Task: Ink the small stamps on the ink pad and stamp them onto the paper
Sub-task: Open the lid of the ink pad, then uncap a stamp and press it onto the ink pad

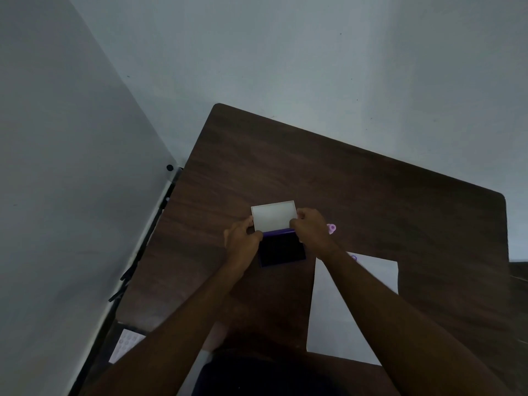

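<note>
This looks like a plain room in a home or a small office; which one, I cannot tell. A dark wooden table (371, 195) stands in the corner, close to two bare pale walls (314, 52). Left of the table, beside the wall, a black metal stand (143, 247) leans.

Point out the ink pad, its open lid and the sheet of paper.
ink pad (283, 250): head view, on the dark inked surface of the base.
lid (273, 215): head view, on the pale inside face of the raised lid.
paper (337, 315): head view, on the bare white middle of the sheet.
</note>
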